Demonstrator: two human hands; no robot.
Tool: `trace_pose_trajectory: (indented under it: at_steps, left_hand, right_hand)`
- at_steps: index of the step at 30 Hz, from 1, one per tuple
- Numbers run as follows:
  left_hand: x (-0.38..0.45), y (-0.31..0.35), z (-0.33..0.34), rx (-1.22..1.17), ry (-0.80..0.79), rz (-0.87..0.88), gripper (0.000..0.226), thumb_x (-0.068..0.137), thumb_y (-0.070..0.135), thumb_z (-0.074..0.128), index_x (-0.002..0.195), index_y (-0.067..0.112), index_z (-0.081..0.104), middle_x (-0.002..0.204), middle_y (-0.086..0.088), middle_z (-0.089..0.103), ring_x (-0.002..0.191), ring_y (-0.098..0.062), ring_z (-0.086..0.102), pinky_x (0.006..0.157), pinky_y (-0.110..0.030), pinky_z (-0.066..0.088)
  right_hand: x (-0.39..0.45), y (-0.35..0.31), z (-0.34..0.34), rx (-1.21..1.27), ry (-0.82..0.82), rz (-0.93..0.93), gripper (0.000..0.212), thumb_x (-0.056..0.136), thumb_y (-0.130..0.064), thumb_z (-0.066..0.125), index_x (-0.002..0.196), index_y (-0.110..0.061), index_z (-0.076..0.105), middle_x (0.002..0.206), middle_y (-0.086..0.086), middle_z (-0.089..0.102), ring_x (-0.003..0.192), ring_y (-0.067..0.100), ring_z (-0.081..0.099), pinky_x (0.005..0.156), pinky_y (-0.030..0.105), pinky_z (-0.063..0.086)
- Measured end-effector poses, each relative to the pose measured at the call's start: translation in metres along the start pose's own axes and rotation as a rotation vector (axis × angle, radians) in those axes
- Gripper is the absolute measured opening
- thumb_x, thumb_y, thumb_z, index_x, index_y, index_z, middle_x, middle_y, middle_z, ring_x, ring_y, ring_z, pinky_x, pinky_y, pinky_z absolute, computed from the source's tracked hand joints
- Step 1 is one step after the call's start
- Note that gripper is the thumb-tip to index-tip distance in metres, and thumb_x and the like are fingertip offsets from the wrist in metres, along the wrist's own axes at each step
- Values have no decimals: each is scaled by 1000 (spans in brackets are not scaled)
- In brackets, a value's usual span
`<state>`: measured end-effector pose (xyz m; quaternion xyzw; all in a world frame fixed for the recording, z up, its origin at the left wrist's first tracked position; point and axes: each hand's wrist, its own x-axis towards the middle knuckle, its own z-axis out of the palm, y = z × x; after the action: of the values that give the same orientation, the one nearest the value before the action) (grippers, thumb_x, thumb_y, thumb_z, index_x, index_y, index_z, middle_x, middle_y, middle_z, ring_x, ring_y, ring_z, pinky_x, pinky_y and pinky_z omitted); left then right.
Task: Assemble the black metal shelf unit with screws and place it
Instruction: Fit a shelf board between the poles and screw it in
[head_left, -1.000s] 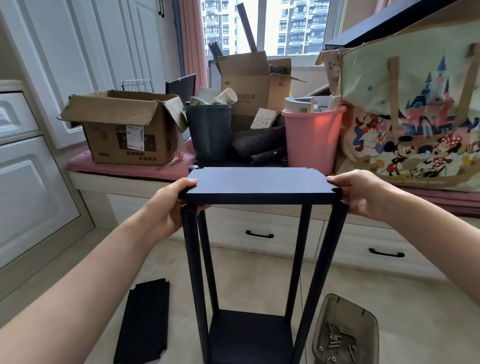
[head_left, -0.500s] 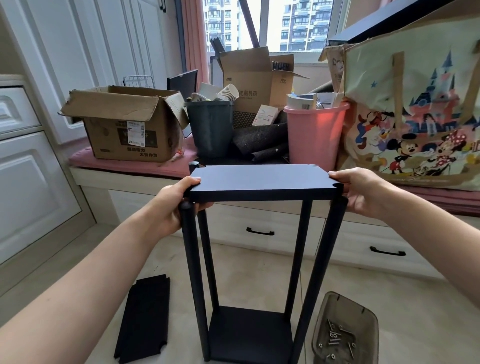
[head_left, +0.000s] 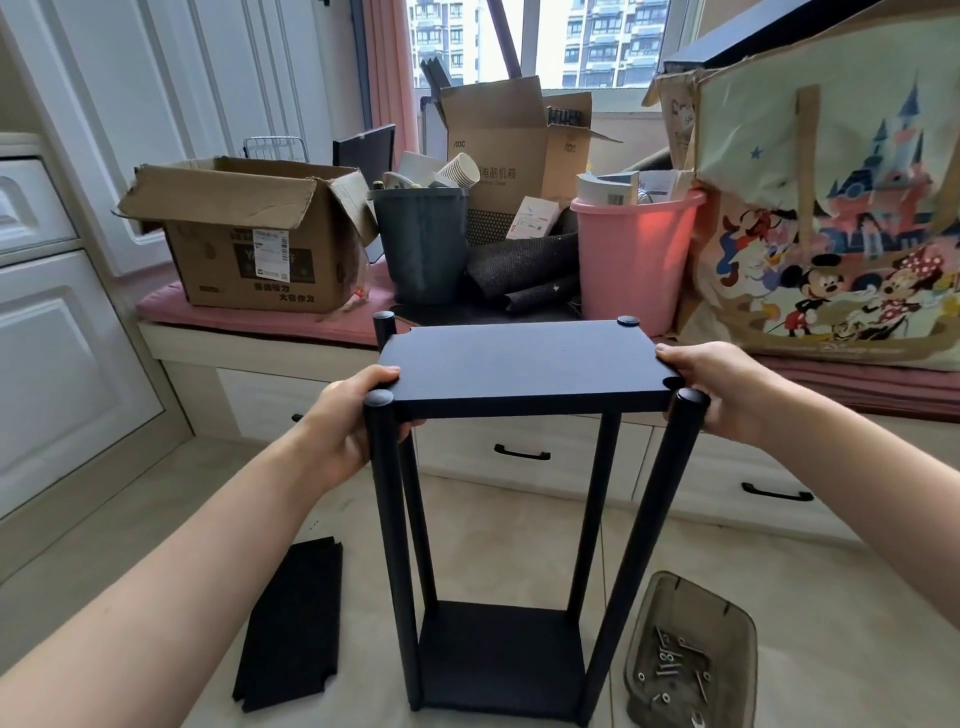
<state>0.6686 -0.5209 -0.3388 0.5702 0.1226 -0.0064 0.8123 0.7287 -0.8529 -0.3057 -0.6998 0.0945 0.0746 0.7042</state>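
A black metal shelf unit stands upright on the floor, with several round posts (head_left: 392, 545) rising from a bottom panel (head_left: 501, 660). A black top panel (head_left: 524, 364) sits between the post tops, level with them. My left hand (head_left: 345, 421) grips the panel's left edge, thumb on top. My right hand (head_left: 722, 387) grips its right edge beside the near right post (head_left: 647, 545). A spare black shelf panel (head_left: 293, 623) lies flat on the floor at the left. Loose screws (head_left: 672, 670) lie in a clear plastic tray (head_left: 691, 597) at the right.
A window bench with drawers (head_left: 522, 452) runs across just behind the shelf. On it stand a cardboard box (head_left: 249, 244), a dark bin (head_left: 421, 244), a pink bucket (head_left: 631, 260) and a large printed bag (head_left: 831, 218). White cabinets (head_left: 62, 338) line the left.
The top panel has come down between the posts, so the post caps now show at its corners. Both hands kept hold of its edges.
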Motion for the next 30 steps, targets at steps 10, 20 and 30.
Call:
trace_pose_trajectory:
  at_steps: [10,20,30]
  left_hand:
    - [0,-17,-10,12,-36,43,18,97,20,60,105,5,64,81,-8,75,65,-21,71,58,-29,59]
    - [-4,-34,-6,36,-16,89,25,98,24,58,114,4,60,90,-9,68,66,-17,67,59,-27,56]
    - [-4,-48,-7,1,3,119,17,99,24,56,96,10,64,77,-4,67,64,-16,64,61,-29,52]
  right_hand:
    - [0,14,-6,69,-92,108,22,99,-13,49,88,-11,67,64,1,72,49,12,67,43,23,54]
    - [6,36,-9,-35,15,79,18,93,-19,51,76,-17,59,51,-2,54,55,19,48,62,30,42]
    - [9,54,1,68,104,131,25,95,-15,41,74,-17,53,54,-1,46,45,15,45,60,30,42]
